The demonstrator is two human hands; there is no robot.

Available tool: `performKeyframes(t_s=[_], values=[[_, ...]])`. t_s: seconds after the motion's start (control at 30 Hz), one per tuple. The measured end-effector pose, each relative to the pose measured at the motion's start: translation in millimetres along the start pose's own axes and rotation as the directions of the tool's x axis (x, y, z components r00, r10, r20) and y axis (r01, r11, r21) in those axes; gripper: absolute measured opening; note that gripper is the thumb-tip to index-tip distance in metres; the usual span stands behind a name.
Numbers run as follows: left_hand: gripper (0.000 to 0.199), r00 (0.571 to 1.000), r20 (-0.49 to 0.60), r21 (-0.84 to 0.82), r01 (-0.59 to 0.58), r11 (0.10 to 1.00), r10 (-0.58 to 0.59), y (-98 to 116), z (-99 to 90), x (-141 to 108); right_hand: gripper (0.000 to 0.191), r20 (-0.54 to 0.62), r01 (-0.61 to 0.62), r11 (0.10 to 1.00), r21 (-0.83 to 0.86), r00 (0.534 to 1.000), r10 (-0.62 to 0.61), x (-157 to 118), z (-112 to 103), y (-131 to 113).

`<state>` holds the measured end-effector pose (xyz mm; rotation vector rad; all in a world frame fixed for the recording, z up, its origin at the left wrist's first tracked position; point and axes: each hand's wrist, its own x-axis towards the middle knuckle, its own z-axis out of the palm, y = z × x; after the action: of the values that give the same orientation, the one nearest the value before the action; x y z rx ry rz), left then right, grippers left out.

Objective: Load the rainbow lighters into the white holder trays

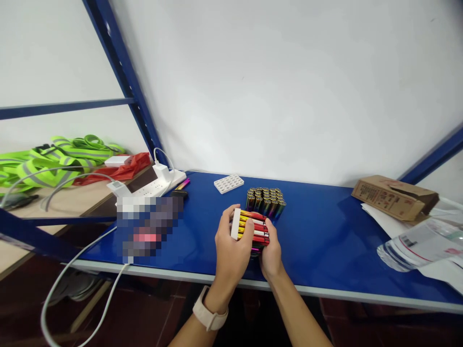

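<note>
My left hand (pixel 233 248) and my right hand (pixel 272 251) hold a bundle of batteries (pixel 257 227) between them, above the front part of the blue table. The batteries are red, yellow and white, and a white tray (pixel 236 223) caps their left ends. My left fingers wrap round the tray and its thumb lies across the batteries. The right fingers close on the other end. Behind the hands, a group of dark, shiny metallic cylinders (pixel 266 202) stands upright in rows. A second white tray with holes (pixel 229 183) lies flat to their left.
On the blue table (pixel 321 241), a white power strip (pixel 177 179) and a pixelated object (pixel 148 231) are at left. A cardboard box (pixel 396 196), papers and a plastic bottle (pixel 421 243) lie at right. Green reflective straps (pixel 65 161) are on the left shelf.
</note>
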<state>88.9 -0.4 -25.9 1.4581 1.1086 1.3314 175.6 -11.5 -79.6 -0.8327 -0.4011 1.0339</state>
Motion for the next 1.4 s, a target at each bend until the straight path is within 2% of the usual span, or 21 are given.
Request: performKeyframes(t_s=[0.17,0.47,0.67,0.83,0.93,1.0,1.17,1.27,1.4], values=[[0.045,1.000,-0.011,0.029,-0.005,1.000,0.005,-1,1.5,0,0.037,0.075,0.112,0.993,-0.043,0.991,-0.109,0,2,-5],[0.045,1.000,-0.014,0.042,-0.009,0.999,0.009,-2,1.8,0,0.037,0.031,0.014,0.999,0.042,0.999,-0.016,-4,7,-10],[0.046,1.000,-0.013,0.055,-0.018,0.998,0.019,-1,1.7,1,0.052,-0.043,-0.039,0.999,0.018,0.998,0.040,-6,14,-16],[0.047,0.999,-0.004,0.085,-0.042,0.996,0.043,-1,2.5,2,0.038,0.005,-0.023,0.999,-0.031,1.000,0.023,-4,15,-22],[0.052,0.997,0.057,0.058,-0.051,0.997,0.047,-5,-1.7,2,0.035,-0.035,-0.057,0.998,-0.011,0.998,0.056,-3,15,-26],[0.056,0.990,0.135,0.027,-0.042,0.999,0.038,-8,-7.4,2,0.035,-0.035,-0.093,0.996,-0.008,0.995,0.093,-2,15,-29],[0.063,0.946,0.323,-0.035,0.003,0.999,0.009,-16,-22.7,5,0.035,-0.008,-0.129,0.992,0.000,0.992,0.129,-3,16,-33],[0.064,0.932,0.363,-0.063,0.008,0.998,0.016,-20,-25.5,8,0.036,-0.042,-0.090,0.996,-0.001,0.995,0.089,-5,18,-29],[0.061,0.937,0.342,-0.054,-0.061,0.997,0.076,-23,-23.7,12,0.033,-0.081,-0.058,0.998,-0.005,0.995,0.057,-4,21,-23]])
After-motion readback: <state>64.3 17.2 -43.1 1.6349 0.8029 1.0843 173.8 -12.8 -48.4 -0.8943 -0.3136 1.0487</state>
